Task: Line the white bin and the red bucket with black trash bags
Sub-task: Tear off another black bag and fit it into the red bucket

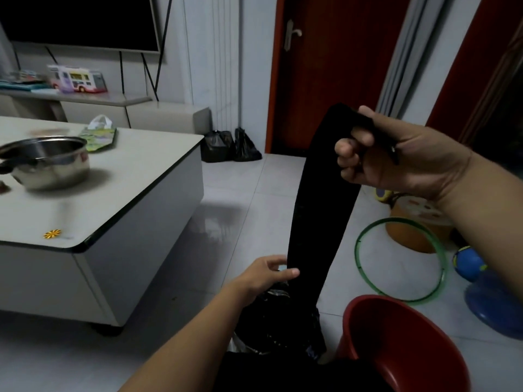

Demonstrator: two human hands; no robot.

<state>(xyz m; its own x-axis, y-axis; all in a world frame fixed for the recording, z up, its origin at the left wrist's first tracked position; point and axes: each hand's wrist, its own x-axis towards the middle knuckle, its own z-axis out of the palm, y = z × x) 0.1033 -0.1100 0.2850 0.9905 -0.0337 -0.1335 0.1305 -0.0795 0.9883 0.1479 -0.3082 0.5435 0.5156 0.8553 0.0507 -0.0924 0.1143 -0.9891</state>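
A long folded black trash bag (pixel 319 222) hangs as a narrow strip in the middle of the view. My right hand (pixel 396 157) grips its top end, fingers closed around it. My left hand (pixel 268 274) pinches the strip's left edge lower down with thumb and fingertips. Below the strip the white bin (pixel 236 345) shows only a sliver of rim, covered by crumpled black plastic (pixel 280 321). The red bucket (pixel 396 343) stands at the lower right with nothing visible inside it.
A white coffee table (pixel 113 210) with a steel pot (pixel 48 162) fills the left. Two filled black bags (pixel 229 145) sit by the far wall next to a red door (pixel 334 66). A green hoop (pixel 400 258), toys and a blue fan base (pixel 495 306) lie on the right.
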